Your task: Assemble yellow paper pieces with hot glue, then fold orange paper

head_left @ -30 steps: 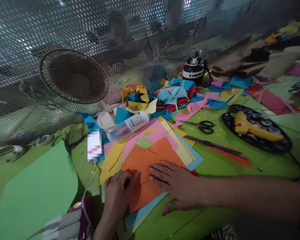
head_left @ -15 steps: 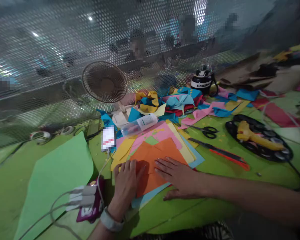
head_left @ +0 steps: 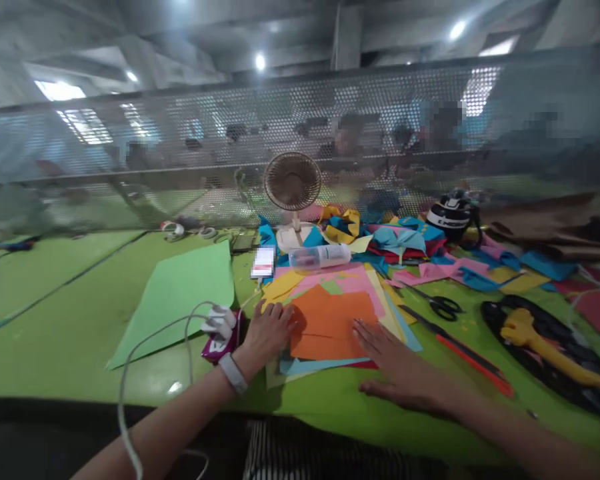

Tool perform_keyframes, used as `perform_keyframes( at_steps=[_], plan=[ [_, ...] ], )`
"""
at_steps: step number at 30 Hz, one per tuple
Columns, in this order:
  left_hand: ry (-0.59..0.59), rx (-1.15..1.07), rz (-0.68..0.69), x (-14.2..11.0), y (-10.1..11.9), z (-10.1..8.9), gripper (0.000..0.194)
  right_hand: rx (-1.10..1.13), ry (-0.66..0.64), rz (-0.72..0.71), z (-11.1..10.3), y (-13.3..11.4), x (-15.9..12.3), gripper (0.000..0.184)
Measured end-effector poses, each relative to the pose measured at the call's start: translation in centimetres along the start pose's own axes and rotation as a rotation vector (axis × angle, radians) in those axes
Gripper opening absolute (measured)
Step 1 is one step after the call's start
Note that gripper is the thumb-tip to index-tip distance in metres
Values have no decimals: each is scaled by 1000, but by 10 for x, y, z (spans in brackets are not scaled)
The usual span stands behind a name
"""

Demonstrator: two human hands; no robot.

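An orange sheet of paper with a fold line across it lies on top of several coloured sheets. My left hand, a pale band on its wrist, rests at the orange sheet's left edge, its fingers slightly bent and apart. Flat over the lower right corner of that sheet, the fingers of my right hand are stretched out with the thumb spread on the table. Pink paper and light blue paper stick out from underneath. Yellow paper shows just beyond my left hand.
Scissors, an orange cutter knife and a yellow glue gun on a black tray lie to the right. A clear bottle, phone and fan stand beyond. Green paper and a purple power strip lie left.
The view has tilted up and levelled, showing more of the room. My right hand has drawn back toward the orange sheet's right edge; my left hand stays at its left side.
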State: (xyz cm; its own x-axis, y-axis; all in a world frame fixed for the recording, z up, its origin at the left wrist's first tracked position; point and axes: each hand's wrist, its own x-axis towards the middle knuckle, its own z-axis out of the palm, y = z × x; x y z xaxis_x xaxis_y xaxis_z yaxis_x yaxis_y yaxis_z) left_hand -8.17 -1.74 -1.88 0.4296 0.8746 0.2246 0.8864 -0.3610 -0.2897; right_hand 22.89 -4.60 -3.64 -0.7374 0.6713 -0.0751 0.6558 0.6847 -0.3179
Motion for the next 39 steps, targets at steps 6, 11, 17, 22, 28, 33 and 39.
perform_keyframes(
  at_steps=[6, 11, 17, 22, 28, 33, 39],
  plan=[
    [44, -185, 55, 6, 40, -29, 38, -100, 72, -38, 20, 8, 0, 85],
    [-71, -432, 324, -2, 97, -18, 86, -145, 149, -78, 34, 17, 1, 83],
    [-166, -501, 298, -24, 72, -12, 95, -158, 122, -57, 32, 16, 0, 84],
    [-237, -481, 188, -43, 42, -20, 95, -138, 90, -24, 22, 8, -1, 84],
    [-276, -460, 135, -53, 35, -21, 97, -159, 56, 26, 14, 16, -21, 82],
    [-241, -467, 130, -53, 36, -17, 99, -85, 181, 127, -7, 15, -10, 71],
    [-145, -441, 150, -54, 37, -8, 97, 556, -82, 452, -26, -21, 80, 52]
  ],
)
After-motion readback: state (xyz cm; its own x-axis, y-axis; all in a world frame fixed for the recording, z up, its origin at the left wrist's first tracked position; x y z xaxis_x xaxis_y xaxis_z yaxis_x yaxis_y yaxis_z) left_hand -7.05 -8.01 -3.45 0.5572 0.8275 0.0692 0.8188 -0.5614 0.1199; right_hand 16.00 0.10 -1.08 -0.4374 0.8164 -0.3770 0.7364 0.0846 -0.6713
